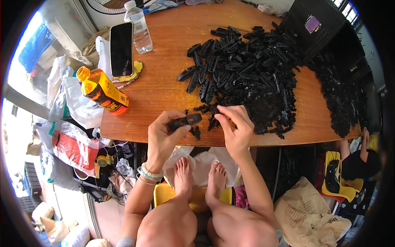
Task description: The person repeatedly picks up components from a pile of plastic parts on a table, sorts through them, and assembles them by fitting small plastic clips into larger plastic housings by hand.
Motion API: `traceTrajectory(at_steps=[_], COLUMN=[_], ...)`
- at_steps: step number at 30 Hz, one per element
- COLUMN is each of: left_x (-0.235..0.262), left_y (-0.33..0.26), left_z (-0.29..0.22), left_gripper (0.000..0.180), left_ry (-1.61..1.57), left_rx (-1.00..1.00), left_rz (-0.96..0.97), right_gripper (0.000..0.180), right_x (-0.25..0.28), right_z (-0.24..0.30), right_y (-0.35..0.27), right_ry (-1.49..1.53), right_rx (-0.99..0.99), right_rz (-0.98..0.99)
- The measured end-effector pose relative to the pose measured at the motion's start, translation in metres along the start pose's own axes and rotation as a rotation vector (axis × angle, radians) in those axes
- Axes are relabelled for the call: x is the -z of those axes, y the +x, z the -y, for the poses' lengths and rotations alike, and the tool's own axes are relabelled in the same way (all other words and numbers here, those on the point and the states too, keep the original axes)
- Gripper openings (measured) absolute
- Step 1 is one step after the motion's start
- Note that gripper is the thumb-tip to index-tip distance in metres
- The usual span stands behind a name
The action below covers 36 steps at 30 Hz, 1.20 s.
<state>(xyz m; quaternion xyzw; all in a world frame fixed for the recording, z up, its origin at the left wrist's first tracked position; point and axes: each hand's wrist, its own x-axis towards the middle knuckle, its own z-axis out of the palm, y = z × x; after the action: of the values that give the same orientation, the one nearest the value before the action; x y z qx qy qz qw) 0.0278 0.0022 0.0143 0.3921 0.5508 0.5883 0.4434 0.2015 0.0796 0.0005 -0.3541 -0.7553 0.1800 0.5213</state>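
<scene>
My left hand is closed around an oblong black plastic part with slots in it, held over the table's near edge. To its right, my right hand pinches thumb and forefinger together beside small black bits; whatever is between the fingertips is too small to make out. Beyond both hands lies a heap of similar black plastic parts. A spread of small black pieces covers the table on the heap's near side. A few loose black bits sit between my hands near the edge.
On the wooden table stand an orange-yellow drink bottle, a phone propped upright, and a clear water bottle. A black box stands far right, beside more black pieces. Another person's arm shows at right.
</scene>
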Motion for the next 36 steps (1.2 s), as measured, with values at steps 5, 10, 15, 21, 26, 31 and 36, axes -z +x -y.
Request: traceTrajectory(at_steps=[5,10,15,21,26,31,36], left_x=[-0.013,-0.013,-0.012,-0.013,-0.02,-0.011,0.008], left_y=[-0.015,-0.021,-0.021,-0.027,-0.034,-0.016,0.069], left_z=[-0.011,-0.016,-0.015,-0.015,-0.014,-0.016,0.008], left_gripper=[0.025,0.028,0.023,0.018,0.016,0.024,0.028], left_ry=[-0.077,-0.045,-0.165,-0.223,-0.036,0.126,0.713], left_rx=[0.112,0.192,0.261,0.215,0.098,0.01,-0.364], left_rz=[0.079,0.141,0.162,0.156,0.201,0.383,-0.064], right_gripper=[0.026,0.027,0.029,0.03,0.031,0.028,0.017], right_x=[0.009,0.008,0.015,0.024,0.035,0.056,0.059], right_z=[0.036,0.034,0.033,0.04,0.035,0.022,0.013], right_y=[-0.002,-0.009,-0.009,-0.014,-0.029,-0.029,-0.027], right_ry=[0.171,0.172,0.059,0.266,0.472,0.553,0.244], right_rx=[0.142,0.206,0.315,-0.133,-0.525,-0.63,-0.634], right_rz=[0.21,0.24,0.293,0.282,0.452,0.526,0.729])
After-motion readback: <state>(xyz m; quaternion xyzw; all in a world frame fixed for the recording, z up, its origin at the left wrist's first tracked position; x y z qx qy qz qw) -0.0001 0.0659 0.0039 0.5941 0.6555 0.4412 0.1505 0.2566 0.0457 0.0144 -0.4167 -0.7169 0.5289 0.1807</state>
